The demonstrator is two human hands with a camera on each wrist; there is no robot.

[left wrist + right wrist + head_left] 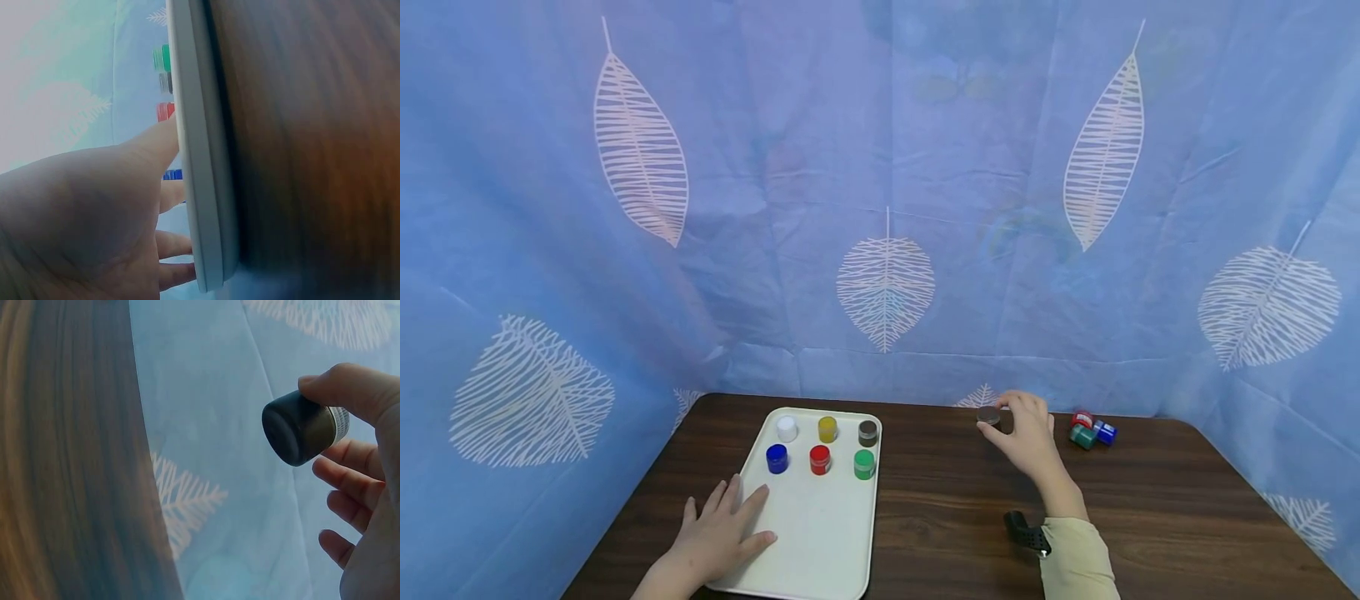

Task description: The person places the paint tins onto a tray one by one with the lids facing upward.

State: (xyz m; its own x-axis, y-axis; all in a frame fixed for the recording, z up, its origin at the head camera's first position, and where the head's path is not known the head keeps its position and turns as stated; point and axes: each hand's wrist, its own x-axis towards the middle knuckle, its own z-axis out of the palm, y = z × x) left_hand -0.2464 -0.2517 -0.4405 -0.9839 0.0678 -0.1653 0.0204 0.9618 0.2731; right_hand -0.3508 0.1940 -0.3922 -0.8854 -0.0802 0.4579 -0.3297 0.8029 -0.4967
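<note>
My right hand (1026,429) pinches a small dark paint jar (299,428) between thumb and fingers, over the back of the table. In the right wrist view the jar is tilted, its dark base turned toward the camera and its ribbed lid toward the palm. Lower left, my left hand (717,533) lies with spread fingers across the left rim of a white tray (820,533). On the tray's far half stand a white jar (786,429), a yellow jar (827,429), a dark jar (867,433), a blue jar (777,458), a red jar (820,460) and a green jar (864,465).
Beyond my right hand, at the table's back edge, a red jar (1082,419), a green jar (1083,437) and a blue jar (1105,432) lie close together. A blue curtain (1000,317) with leaf prints hangs behind the dark wooden table (955,500).
</note>
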